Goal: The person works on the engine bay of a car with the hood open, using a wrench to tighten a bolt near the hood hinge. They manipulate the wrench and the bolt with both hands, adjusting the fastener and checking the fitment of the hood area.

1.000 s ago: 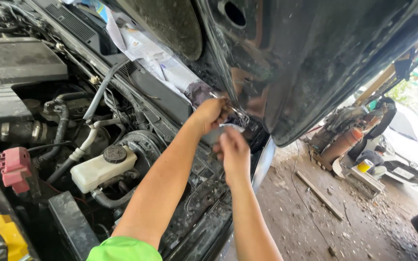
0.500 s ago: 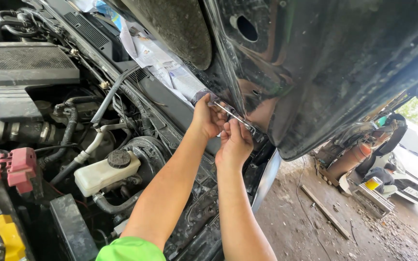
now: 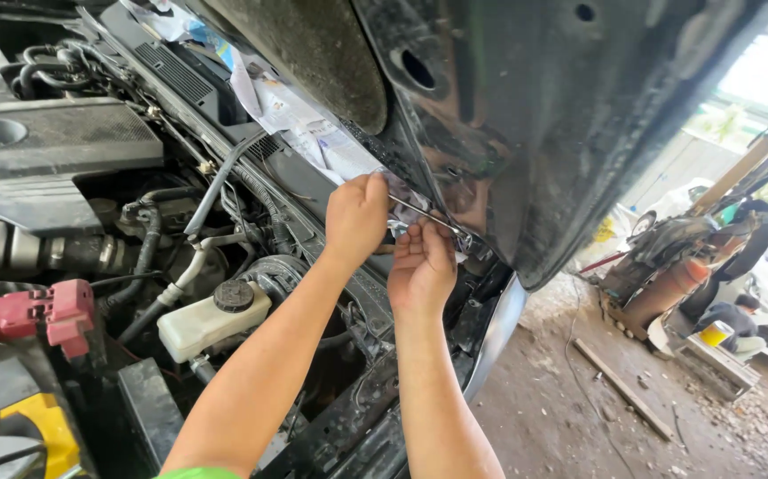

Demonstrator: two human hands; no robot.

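Observation:
My left hand (image 3: 357, 217) is closed around the near end of a slim metal wrench (image 3: 428, 215). The tool runs to the right, up to the hinge area under the raised black hood (image 3: 526, 115). Just below the shaft, my right hand (image 3: 421, 266) has its fingers on the wrench from underneath, near the far end. Both arms reach up from the lower edge of the picture, over the open engine bay. The wrench's far tip is hidden against the hood's edge.
A white fluid reservoir with a black cap (image 3: 211, 319) sits below my left arm. A red battery terminal cover (image 3: 38, 315) and a grey engine cover (image 3: 47, 151) lie at the left. Papers (image 3: 313, 124) rest by the windscreen base. Scrap and a plank (image 3: 623, 386) lie on the dirt floor.
The view has shifted left and down. Both hands stay at the hood hinge on the wrench; the right hand has slid under the tool.

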